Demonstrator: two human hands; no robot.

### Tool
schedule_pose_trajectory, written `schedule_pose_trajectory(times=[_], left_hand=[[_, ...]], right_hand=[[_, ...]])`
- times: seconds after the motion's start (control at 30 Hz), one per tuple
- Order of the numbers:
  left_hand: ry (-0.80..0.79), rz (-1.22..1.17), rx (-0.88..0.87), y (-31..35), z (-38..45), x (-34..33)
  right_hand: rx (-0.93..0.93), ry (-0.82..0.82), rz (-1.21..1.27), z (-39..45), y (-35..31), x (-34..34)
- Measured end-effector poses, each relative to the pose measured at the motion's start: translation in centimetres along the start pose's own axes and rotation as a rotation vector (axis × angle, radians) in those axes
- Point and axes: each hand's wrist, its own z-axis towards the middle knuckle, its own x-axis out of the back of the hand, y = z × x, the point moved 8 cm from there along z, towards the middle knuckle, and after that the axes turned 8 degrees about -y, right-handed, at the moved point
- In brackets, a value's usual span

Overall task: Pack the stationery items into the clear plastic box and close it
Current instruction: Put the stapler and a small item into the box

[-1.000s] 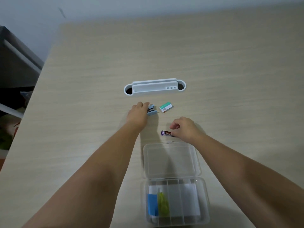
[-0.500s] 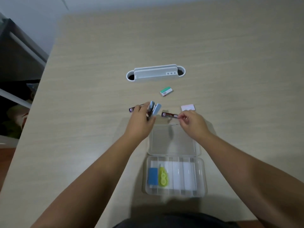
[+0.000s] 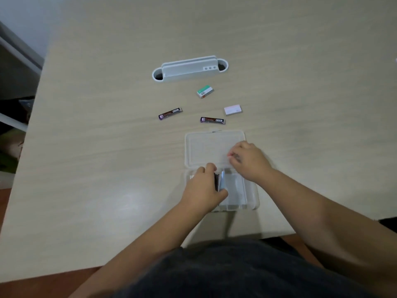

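The clear plastic box [image 3: 251, 197] lies open near the table's front edge, its lid [image 3: 206, 147] flat on the far side. My left hand [image 3: 203, 189] grips a small blue stapler [image 3: 221, 181] and holds it over the box's left compartments, hiding what is inside. My right hand [image 3: 247, 161] hovers at the hinge on the right, fingers curled with nothing visible in them. Beyond the lid lie two dark lead tubes [image 3: 170, 113] [image 3: 212, 120], a white eraser [image 3: 232, 109] and a green and white small box [image 3: 205, 91].
A white desk organiser [image 3: 189, 68] stands farther back at the centre. The table's left edge [image 3: 32, 108] drops off to dark shelving. My dark-clothed lap fills the bottom of the view, at the table's front edge.
My left hand has carried the stapler back from beyond the lid to over the box. My right hand has let go of the lead tube, which lies on the table, and pulled back to the hinge.
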Motion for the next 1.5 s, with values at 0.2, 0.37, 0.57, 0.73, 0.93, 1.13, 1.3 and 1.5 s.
schedule_pose_trajectory(times=[0.2,0.37,0.57,0.73,0.93,1.13,1.3,1.5], left_hand=[[-0.004,0.126,-0.015,-0.2,0.2,-0.9],[0.012,0.125,0.0,-0.2,0.4,-1.6],[0.105,-0.009,-0.024,-0.6,0.7,-0.6],[0.159,0.116,-0.066,-0.3,1.3,0.1],[0.105,0.188,0.069,-0.5,2.9,0.2],[0.077,0.182,0.051,0.0,3.4,0.0],[0.209,0.288,-0.165,-0.2,1.7,0.8],[0.289,0.561,-0.406,0.4,1.3,-1.0]], right_hand=[[0.01,0.039,0.045,-1.2,0.1,-1.1],[0.007,0.045,0.054,-1.4,0.4,-1.5],[0.021,0.09,0.081,-1.5,0.3,-1.5],[0.026,0.094,0.082,-1.6,0.3,-1.5],[0.031,0.11,0.074,-1.7,0.2,-1.4],[0.048,0.097,0.074,-1.7,0.2,-1.4],[0.053,0.097,0.075,-1.9,0.3,-1.2],[0.047,0.123,0.076,-1.9,0.3,-1.2]])
